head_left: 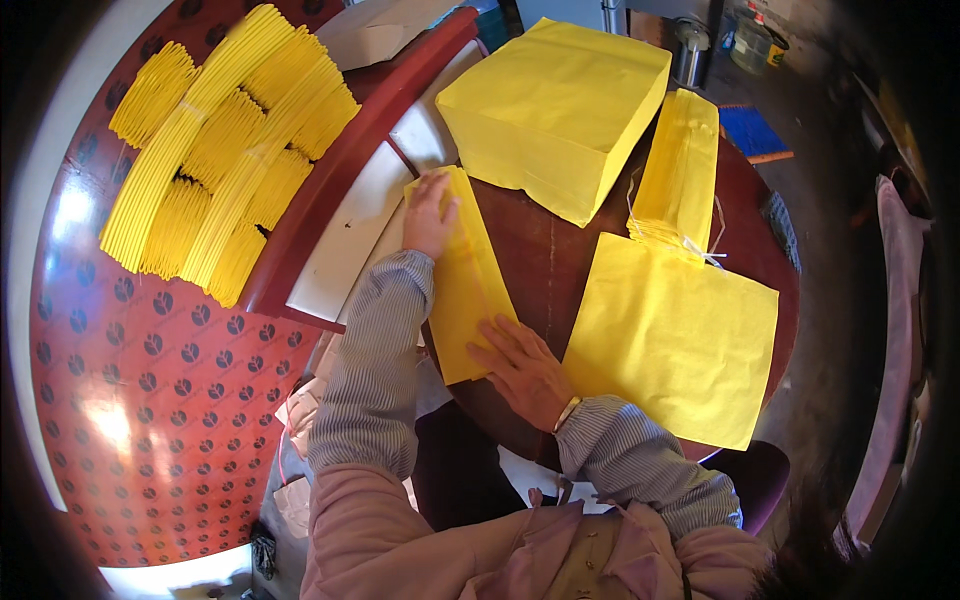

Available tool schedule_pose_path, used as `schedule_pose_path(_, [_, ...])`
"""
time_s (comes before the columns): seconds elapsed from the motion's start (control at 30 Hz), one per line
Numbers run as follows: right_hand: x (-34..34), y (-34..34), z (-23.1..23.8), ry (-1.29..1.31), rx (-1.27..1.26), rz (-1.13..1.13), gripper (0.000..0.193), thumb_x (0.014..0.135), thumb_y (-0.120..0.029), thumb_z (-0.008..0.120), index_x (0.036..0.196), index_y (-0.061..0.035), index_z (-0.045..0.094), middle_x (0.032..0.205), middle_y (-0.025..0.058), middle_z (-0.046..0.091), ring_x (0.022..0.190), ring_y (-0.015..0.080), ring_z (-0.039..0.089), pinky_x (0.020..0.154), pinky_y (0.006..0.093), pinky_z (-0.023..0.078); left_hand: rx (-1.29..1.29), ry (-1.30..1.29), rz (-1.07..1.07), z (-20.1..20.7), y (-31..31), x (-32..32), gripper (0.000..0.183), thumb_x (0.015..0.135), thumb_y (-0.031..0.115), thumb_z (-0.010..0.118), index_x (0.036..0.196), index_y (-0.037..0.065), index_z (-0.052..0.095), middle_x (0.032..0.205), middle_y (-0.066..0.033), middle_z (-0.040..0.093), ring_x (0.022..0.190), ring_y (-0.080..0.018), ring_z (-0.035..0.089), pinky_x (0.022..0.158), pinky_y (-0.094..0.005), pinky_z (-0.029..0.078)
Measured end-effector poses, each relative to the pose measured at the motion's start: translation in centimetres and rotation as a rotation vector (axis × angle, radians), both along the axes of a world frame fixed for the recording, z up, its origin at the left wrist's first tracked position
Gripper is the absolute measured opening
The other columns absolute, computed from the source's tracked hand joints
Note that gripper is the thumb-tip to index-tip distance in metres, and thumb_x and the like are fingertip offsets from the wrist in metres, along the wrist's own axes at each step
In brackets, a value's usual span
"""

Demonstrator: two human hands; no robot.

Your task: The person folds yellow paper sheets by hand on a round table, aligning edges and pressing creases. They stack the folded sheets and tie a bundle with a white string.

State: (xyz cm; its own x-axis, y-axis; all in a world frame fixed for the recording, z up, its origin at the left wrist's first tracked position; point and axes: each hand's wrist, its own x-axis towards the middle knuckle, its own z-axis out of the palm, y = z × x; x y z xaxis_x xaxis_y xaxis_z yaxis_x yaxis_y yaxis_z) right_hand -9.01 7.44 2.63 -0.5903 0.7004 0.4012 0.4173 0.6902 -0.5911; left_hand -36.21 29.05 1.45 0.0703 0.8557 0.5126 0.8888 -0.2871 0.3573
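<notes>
A long, folded yellow sheet (pixel 462 270), of paper or thin cloth, lies on the round dark-red table (pixel 535 255) in front of me. My left hand (pixel 430 215) rests on its far end, fingers toward the top edge and thumb apart. Across its near end my right hand (pixel 525 372) is laid with stretched fingers, pressing the surface flat. To the right is a square yellow sheet (pixel 675 340), spread out. Beyond it lies a bundle of folded yellow pieces (pixel 678 170) with pale string around it. A large yellow block-shaped stack (pixel 555 105) stands at the far side of the table.
On the left, a red patterned surface (pixel 180 400) carries several bundles of folded yellow pieces (pixel 225 150). A raised dark-red edge (pixel 345 170) and white panels (pixel 340 240) lie between it and the table. Behind the table are a metal cylinder (pixel 690 55) and a clear plastic container (pixel 755 50).
</notes>
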Motion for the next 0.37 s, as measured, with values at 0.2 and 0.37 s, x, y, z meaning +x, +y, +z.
schedule_pose_path(0.2, [0.3,-0.8,0.7,-0.063,0.027,-0.077,0.056,0.091,-0.021,0.071,0.146,-0.0195,0.058,0.161,0.0094,0.046,0.151,0.0302,0.038,0.125,0.0548,0.026,-0.235,0.245,-0.036,-1.7,0.3,1.9,0.072,0.102,0.044,0.064,0.150,-0.006,0.047,0.159,-0.0262,0.044,0.154,-0.0407,0.033,0.126,-0.0489,0.027])
schedule_pose_path(0.37, [7.0,-0.8,2.3,0.061,-0.027,-0.111,0.076,0.084,-0.029,0.081,0.153,-0.0231,0.050,0.164,0.0109,0.042,0.152,0.0287,0.038,0.123,0.0581,0.028,-0.183,0.207,-0.121,2.8,-1.2,2.9,0.068,0.102,0.035,0.066,0.157,0.002,0.043,0.164,-0.0219,0.040,0.157,-0.0381,0.027,0.129,-0.0479,0.019])
